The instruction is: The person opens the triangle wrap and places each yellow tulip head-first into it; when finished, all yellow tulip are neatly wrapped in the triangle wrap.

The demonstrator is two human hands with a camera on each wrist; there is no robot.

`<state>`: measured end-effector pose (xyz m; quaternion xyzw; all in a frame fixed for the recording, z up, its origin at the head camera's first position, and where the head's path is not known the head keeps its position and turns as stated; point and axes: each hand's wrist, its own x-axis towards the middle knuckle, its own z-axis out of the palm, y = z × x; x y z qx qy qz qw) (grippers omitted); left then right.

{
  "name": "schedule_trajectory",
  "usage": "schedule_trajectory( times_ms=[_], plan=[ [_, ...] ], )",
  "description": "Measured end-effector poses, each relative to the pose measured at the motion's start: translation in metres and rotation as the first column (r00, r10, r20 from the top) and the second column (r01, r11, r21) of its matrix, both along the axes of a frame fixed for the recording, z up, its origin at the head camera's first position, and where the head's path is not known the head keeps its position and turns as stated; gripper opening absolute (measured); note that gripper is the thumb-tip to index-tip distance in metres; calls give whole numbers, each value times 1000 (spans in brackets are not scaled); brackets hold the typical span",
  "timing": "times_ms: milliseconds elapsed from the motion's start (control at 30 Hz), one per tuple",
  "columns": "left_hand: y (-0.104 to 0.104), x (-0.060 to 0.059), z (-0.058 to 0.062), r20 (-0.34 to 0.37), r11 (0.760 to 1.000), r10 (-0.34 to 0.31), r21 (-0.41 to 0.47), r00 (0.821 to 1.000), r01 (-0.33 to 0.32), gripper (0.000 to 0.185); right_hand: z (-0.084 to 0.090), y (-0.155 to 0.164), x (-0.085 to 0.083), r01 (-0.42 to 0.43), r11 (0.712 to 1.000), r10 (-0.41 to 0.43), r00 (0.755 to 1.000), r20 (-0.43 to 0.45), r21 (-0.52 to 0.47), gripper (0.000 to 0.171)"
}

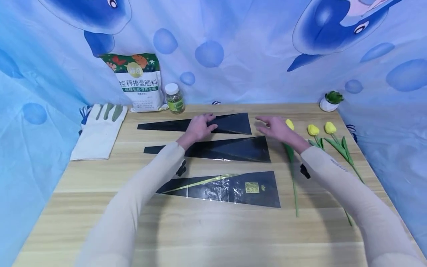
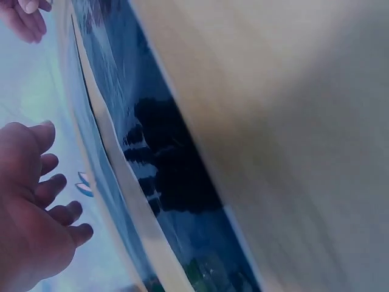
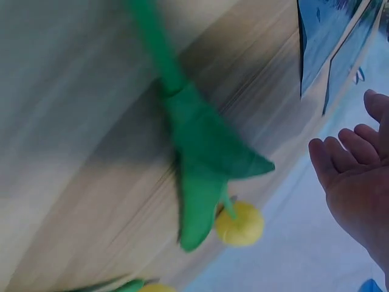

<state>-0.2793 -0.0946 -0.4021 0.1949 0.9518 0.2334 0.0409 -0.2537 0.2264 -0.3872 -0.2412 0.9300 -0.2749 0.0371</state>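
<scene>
Three black tapered flower-wrapping sleeves lie in a row: a far one (image 1: 233,124), a middle one (image 1: 230,149) and a near one (image 1: 220,189) with gold print and a gold stripe. My left hand (image 1: 199,128) hovers over the far sleeve, fingers loosely bent and holding nothing in the left wrist view. Just past the wide right end of that sleeve is my right hand (image 1: 277,129), empty, with fingers loosely extended. Its forearm passes over a yellow artificial tulip (image 1: 290,124), partly hiding it; the right wrist view shows this flower's green leaves (image 3: 203,164) up close.
Two more yellow tulips (image 1: 313,129) lie at the right, by a small potted succulent (image 1: 329,105). White gloves (image 1: 96,137), a fertilizer bag (image 1: 145,89) and a white-capped jar (image 1: 175,99) are at the back left. A blue patterned curtain (image 1: 233,85) stands behind the wooden table (image 1: 207,233).
</scene>
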Motion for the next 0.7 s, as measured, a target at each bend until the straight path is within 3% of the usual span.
schedule_trajectory(
  times_ms=[133, 267, 400, 700],
  plan=[
    [2, -9, -4, 65, 1000, 15, -10, 998, -14, 53, -5, -14, -15, 1, 1000, 0, 999, 35, -4, 51],
    [0, -13, -10, 81, 1000, 19, -3, 997, -18, 54, -9, -20, -23, 14, 1000, -14, 997, 82, -8, 52],
    [3, -16, -15, 73, 1000, 2, -21, 997, 0, 55, -12, -19, -26, 51, 998, -47, 992, 120, -31, 54],
    [18, -18, -21, 45, 999, -36, -31, 998, 37, 53, -22, -23, -27, 21, 999, -17, 995, 100, -37, 53]
  ],
)
